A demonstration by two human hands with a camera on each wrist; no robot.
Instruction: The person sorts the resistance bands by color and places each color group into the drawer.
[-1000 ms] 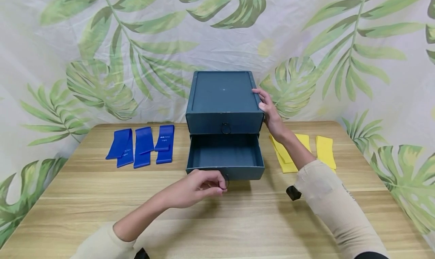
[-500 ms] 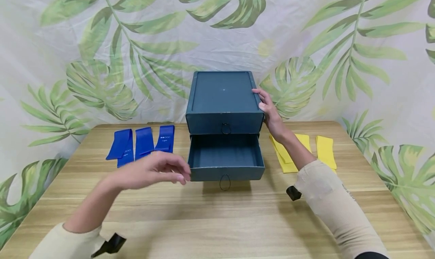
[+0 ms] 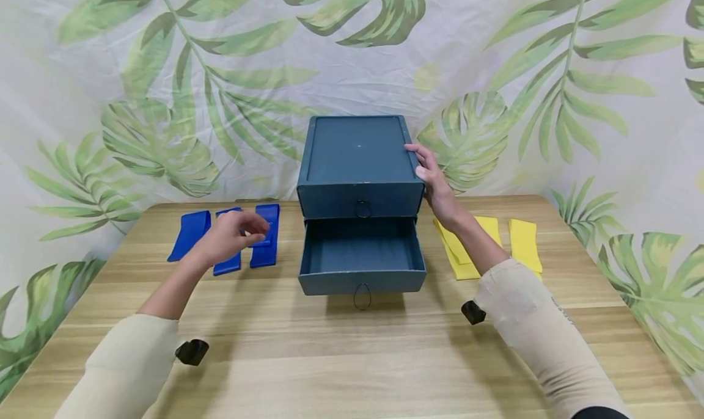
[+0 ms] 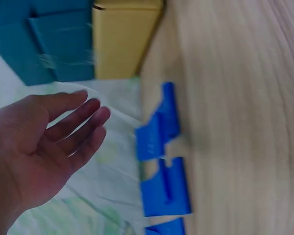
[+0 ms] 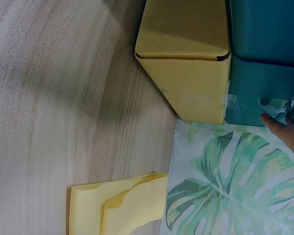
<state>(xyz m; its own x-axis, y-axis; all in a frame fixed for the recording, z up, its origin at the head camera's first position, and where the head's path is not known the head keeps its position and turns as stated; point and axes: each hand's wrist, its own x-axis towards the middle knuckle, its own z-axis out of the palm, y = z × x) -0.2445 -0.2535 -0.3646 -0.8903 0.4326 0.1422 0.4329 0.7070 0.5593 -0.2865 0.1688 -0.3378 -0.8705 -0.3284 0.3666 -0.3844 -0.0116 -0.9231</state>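
Observation:
My left hand (image 3: 228, 236) is raised over the blue resistance bands, fingers loosely bent and nothing in them. Three folded blue bands lie at the table's left: one on the left (image 3: 189, 233), a middle one (image 3: 228, 265) partly covered by the hand, and a right one (image 3: 267, 248). My right hand (image 3: 434, 181) rests against the upper right edge of a dark blue drawer cabinet (image 3: 357, 153), fingertips on its top. The cabinet's upper drawer (image 3: 330, 200) is closed; the lower blue drawer (image 3: 330, 283) is pulled out, bare inside, its ring pull hanging in front.
Folded yellow bands (image 3: 524, 242) lie right of the cabinet, partly behind my right forearm. The wrist views show a yellow drawer section (image 5: 191, 88) below the blue ones. A leaf-patterned cloth (image 3: 264, 89) hangs behind the wooden table (image 3: 330, 364).
My left hand has let go of the lower drawer's ring and moved left and back, over the blue bands. The right hand has stayed on the cabinet.

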